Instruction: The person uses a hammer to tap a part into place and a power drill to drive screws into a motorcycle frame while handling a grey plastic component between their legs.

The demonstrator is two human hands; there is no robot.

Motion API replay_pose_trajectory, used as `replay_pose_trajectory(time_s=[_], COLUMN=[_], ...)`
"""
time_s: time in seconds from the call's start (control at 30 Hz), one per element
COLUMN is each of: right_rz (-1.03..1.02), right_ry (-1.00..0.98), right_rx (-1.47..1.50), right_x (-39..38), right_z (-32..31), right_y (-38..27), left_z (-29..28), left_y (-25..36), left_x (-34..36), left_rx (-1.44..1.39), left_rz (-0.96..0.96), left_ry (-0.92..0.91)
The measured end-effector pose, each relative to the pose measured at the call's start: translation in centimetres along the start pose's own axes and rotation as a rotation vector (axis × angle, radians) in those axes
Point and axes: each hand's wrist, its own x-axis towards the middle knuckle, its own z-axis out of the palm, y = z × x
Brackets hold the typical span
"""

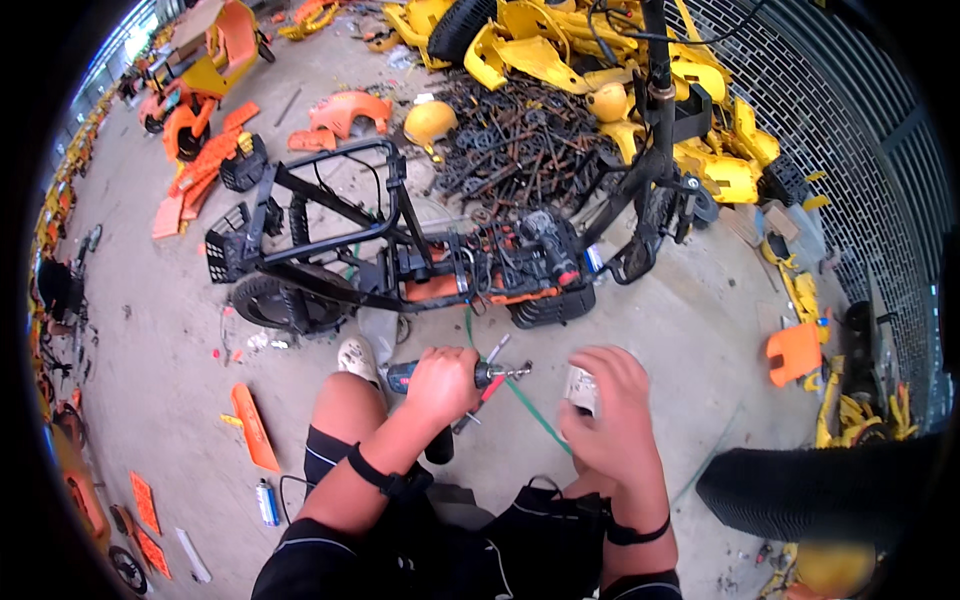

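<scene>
My left hand [446,384] is wrapped round a cordless drill [402,377], whose chuck and bit point right. My right hand [612,408], slightly blurred, hovers above my right shoe [581,389]; its fingers are bent with the thumb apart, and I see nothing in it. Below the drill's bit, a red-handled tool [489,391] lies on the floor, partly covered. In front of both hands stands a stripped scooter frame [385,225] with its rear wheel [290,300] at the left. Exposed black mechanical parts [545,245] sit in its low middle section; neither hand touches the scooter.
Rusty metal parts [525,140] are heaped behind the scooter, with yellow body panels [535,45] beyond. At right are a loose orange panel [795,353] and a black ribbed object [800,490]. A spray can [267,502] and an orange strip [254,428] lie left. A green cord [535,410] crosses the floor.
</scene>
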Motion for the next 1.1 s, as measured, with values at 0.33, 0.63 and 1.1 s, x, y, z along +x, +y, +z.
replay_pose_trajectory(time_s=[0.33, 0.63, 1.1], right_rz=[0.655, 0.475, 0.224], right_ry=[-1.415, -1.104, -0.935], right_rx=[0.13, -0.151, -0.803], right_x=[3.4, 2.6, 8.1], right_z=[13.6, 11.5, 15.0], right_y=[5.8, 0.6, -3.4], left_z=[6.7, 2.0, 1.8], left_y=[0.5, -3.2, -5.5], left_x=[-1.5, -1.0, 1.6], left_rx=[-0.053, -0.28, -0.188], left_rz=[0.34, 0.488, 0.235], left_ry=[-0.195, -0.034, -0.092])
